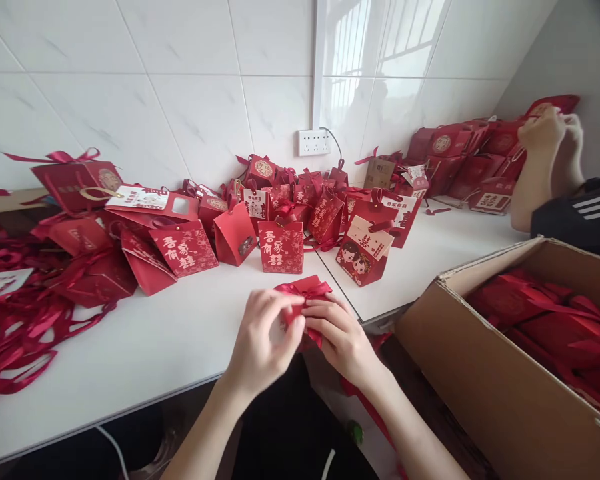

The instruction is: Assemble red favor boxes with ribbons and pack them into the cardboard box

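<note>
A small red gift box (pixel 296 283) stands at the table's front edge, mostly hidden behind my hands. On top of it a red ribbon (pixel 319 289) is tied in a bow. From the left, my left hand (pixel 266 337) pinches at the bow with thumb and forefinger. My right hand (pixel 343 337) has its bent fingers on the ribbon from the other side, closed on it. Just behind stands a red box with white characters (pixel 281 248). To its right is a box with two cartoon figures (pixel 364 252).
Red boxes crowd the table (pixel 180 340) along the tiled wall, below a power socket (pixel 314 143). Loose ribbons (pixel 25 320) lie at left. A cardboard box (pixel 460 353) holding red boxes stands at right. Beyond it, another person's hands (pixel 547 130) hold something red.
</note>
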`<state>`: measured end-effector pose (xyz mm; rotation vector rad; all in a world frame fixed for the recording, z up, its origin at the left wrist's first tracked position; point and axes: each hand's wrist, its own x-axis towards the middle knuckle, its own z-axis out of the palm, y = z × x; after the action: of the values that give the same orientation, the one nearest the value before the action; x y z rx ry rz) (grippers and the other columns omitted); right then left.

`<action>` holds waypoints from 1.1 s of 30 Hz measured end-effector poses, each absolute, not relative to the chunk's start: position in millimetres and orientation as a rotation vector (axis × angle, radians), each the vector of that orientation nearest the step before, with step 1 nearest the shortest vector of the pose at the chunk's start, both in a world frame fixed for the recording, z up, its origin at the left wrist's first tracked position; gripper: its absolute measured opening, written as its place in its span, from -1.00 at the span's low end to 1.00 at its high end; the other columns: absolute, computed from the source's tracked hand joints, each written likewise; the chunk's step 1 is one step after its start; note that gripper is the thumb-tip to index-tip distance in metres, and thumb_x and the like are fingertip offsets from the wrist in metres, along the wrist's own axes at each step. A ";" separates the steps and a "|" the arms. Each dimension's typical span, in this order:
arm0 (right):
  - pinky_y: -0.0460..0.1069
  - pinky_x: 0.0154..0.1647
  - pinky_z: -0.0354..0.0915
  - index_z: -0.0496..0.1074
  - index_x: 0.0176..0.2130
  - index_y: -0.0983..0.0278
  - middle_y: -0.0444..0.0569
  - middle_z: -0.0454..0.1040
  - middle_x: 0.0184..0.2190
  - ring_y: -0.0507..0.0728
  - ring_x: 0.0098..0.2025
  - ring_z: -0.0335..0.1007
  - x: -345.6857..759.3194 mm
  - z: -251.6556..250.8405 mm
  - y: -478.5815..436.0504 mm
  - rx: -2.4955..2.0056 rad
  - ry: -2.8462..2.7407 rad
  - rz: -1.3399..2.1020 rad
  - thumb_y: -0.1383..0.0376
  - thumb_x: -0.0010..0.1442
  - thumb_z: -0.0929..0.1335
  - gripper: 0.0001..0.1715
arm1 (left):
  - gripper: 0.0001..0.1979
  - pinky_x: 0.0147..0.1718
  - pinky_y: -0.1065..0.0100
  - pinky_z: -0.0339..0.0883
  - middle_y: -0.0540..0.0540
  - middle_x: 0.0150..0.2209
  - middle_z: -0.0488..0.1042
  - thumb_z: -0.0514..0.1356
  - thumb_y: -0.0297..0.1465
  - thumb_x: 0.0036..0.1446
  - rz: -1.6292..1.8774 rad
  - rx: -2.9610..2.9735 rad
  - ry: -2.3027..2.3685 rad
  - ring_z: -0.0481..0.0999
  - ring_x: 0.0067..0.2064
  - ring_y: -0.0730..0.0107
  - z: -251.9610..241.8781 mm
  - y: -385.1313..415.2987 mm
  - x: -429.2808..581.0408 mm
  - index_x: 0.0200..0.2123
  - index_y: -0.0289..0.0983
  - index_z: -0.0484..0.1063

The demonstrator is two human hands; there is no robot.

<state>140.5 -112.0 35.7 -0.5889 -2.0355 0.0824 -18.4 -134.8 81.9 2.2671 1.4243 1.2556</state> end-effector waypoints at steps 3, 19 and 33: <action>0.21 0.05 0.25 0.39 -0.10 0.19 -0.01 0.44 -0.25 0.15 -0.08 0.35 138.7 26.3 -110.5 -0.582 -1.936 0.051 0.49 0.16 0.29 -0.67 | -0.80 0.01 0.20 0.24 -0.11 -0.08 0.36 0.06 -0.41 0.14 1.176 2.256 1.536 0.31 0.02 0.24 74.8 -110.5 -17.3 -0.15 -0.20 0.37; 0.14 -0.18 0.31 0.40 -0.19 0.23 0.00 0.40 -0.35 0.16 -0.27 0.36 163.0 25.1 -121.8 -0.700 -1.690 0.271 0.03 0.21 0.23 -0.63 | -0.93 -0.08 0.24 0.33 -0.09 -0.13 0.35 0.17 -0.38 0.04 1.127 1.957 1.546 0.44 -0.12 0.32 62.6 -97.0 -10.9 -0.45 -0.25 0.40; -0.12 -0.55 0.02 0.21 -0.57 0.29 -0.18 0.15 -0.63 -0.02 -0.56 0.04 161.7 41.8 -122.3 -1.237 -1.551 1.078 0.01 0.15 0.22 -0.54 | -0.94 -0.04 0.20 0.28 -0.08 -0.19 0.35 0.15 -0.40 0.06 1.046 2.162 1.508 0.41 -0.08 0.27 68.2 -85.0 -11.9 -0.45 -0.24 0.36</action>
<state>161.7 -122.3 41.8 -1.2374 -1.5506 1.0781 -11.9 -85.0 68.2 2.1623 1.5080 1.0461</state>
